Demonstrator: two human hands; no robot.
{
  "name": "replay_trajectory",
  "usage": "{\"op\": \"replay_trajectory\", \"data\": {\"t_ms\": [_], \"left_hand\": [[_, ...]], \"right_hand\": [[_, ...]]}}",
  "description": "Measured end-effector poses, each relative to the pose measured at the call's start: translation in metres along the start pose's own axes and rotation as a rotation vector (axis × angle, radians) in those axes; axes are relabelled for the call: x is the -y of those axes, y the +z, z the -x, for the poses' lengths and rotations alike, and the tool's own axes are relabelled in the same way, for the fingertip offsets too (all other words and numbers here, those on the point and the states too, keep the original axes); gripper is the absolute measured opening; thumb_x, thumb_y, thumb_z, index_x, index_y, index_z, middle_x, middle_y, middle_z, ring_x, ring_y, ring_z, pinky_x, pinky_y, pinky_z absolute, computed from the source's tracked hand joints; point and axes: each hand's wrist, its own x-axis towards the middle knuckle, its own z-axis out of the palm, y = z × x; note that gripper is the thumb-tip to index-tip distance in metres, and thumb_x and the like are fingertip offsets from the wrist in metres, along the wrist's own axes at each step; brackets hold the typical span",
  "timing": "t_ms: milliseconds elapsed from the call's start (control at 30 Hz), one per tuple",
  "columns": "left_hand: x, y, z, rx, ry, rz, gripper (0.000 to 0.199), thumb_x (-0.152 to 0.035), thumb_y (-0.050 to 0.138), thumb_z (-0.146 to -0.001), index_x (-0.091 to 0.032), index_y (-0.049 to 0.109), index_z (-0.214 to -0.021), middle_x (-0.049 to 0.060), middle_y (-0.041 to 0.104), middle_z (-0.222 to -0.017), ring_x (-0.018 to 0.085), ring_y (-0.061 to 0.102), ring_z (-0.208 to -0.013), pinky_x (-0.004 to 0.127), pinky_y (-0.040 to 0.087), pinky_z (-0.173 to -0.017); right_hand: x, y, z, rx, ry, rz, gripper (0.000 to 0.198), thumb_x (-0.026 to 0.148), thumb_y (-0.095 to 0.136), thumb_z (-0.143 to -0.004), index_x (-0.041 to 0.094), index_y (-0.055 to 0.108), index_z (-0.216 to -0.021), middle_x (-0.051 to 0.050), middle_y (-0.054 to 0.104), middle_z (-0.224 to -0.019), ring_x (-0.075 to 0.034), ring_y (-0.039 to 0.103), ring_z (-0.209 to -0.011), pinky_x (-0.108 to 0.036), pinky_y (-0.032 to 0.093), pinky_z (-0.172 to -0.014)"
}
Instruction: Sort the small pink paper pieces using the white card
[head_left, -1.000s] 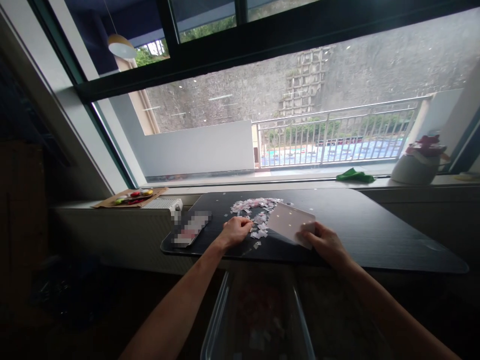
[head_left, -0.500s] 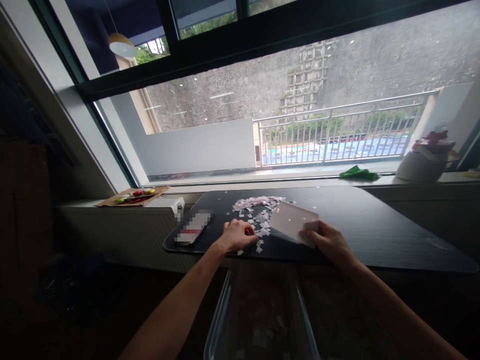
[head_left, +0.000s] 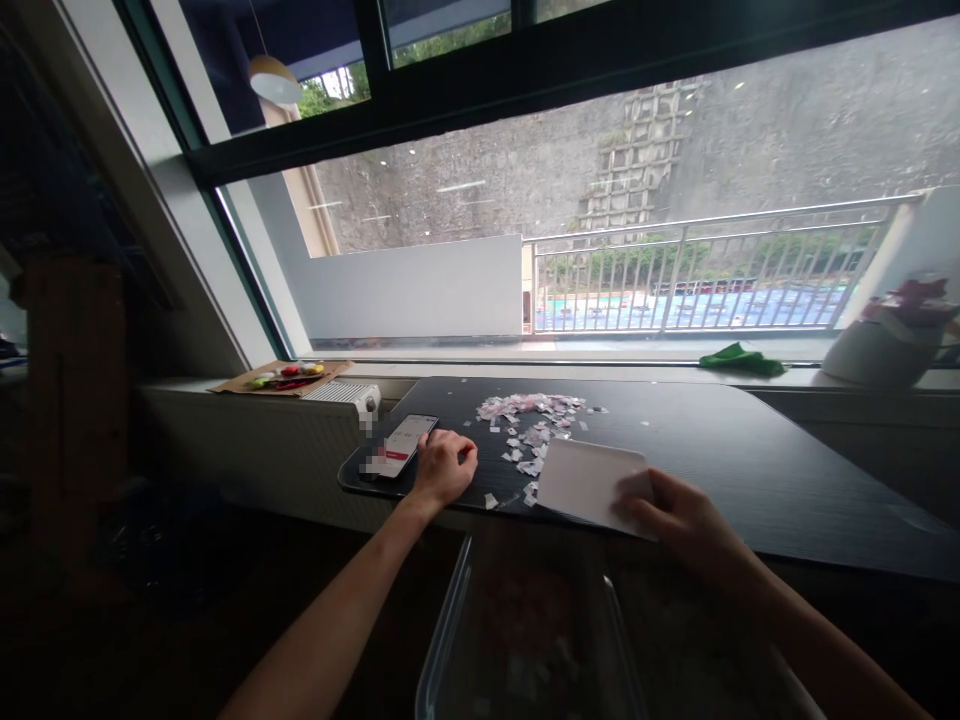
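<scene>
My right hand (head_left: 667,505) grips the right end of a pale, flat, stiff card (head_left: 589,480) with rounded corners. The card is tilted at the table's front edge, its left side beside a strand of small paper scraps (head_left: 534,437). To the left, my left hand (head_left: 448,465) hovers or rests by the phone (head_left: 405,445), fingers curled inward; whether anything is inside them is hidden. A few loose scraps lie to its right near the edge. Below that edge stands a clear plastic bin (head_left: 444,625) with more scraps dimly visible inside.
The dark table (head_left: 720,450) reaches the window sill. On the left, a radiator (head_left: 247,440) stands below a sill holding brown cardboard (head_left: 232,384) with colourful items. A green cloth (head_left: 742,360) and a pale pot (head_left: 874,350) sit on the right sill.
My left hand has moved left, from the scraps to beside the phone. The card in my right hand has come lower and nearer the front edge. The view has shifted slightly.
</scene>
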Motion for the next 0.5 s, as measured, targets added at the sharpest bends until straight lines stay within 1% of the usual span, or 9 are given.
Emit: {"op": "replay_trajectory", "data": {"t_ms": [133,233,300,433,500], "left_hand": [[0.005,0.009,0.003,-0.056,-0.042,0.061,0.012,-0.019,0.054,-0.075,-0.022,0.065,-0.071,0.002,0.069,-0.081,0.022,0.057,-0.093,0.046,0.032,-0.098],[0.004,0.011,0.005,-0.091,-0.025,0.078,0.013,-0.019,0.053,-0.074,-0.022,0.065,-0.071,0.002,0.068,-0.080,0.022,0.057,-0.093,0.047,0.030,-0.100],[0.004,0.010,0.006,-0.091,0.003,0.078,0.013,-0.019,0.053,-0.074,-0.022,0.065,-0.070,0.002,0.068,-0.080,0.021,0.057,-0.093,0.048,0.028,-0.101],[0.003,0.010,0.007,-0.088,0.020,0.073,0.013,-0.019,0.053,-0.074,-0.022,0.065,-0.070,0.002,0.068,-0.080,0.022,0.056,-0.094,0.050,0.025,-0.103],[0.002,0.011,0.007,-0.097,0.011,0.074,0.014,-0.019,0.052,-0.074,-0.022,0.065,-0.070,0.002,0.068,-0.080,0.022,0.056,-0.094,0.050,0.024,-0.104]], "right_hand": [[0.006,-0.008,0.004,-0.032,-0.014,0.079,0.026,0.038,0.061,-0.065,0.018,0.065,-0.082,-0.004,0.070,-0.074,-0.020,0.064,-0.067,-0.031,0.049,-0.060],[0.009,-0.001,0.006,-0.026,-0.034,0.049,0.029,0.041,0.060,-0.067,0.018,0.064,-0.084,-0.006,0.071,-0.075,-0.021,0.065,-0.068,-0.032,0.050,-0.061],[0.010,0.003,0.007,-0.025,-0.060,0.073,0.029,0.042,0.058,-0.069,0.018,0.064,-0.084,-0.006,0.071,-0.075,-0.021,0.065,-0.068,-0.032,0.050,-0.061],[0.012,0.004,0.007,-0.088,-0.112,0.340,0.027,0.041,0.060,-0.068,0.019,0.066,-0.082,-0.003,0.070,-0.068,-0.019,0.063,-0.062,-0.030,0.049,-0.057],[0.018,0.010,0.007,-0.087,-0.154,0.365,0.028,0.041,0.059,-0.070,0.019,0.067,-0.085,-0.003,0.070,-0.069,-0.018,0.063,-0.062,-0.028,0.049,-0.056]]}}
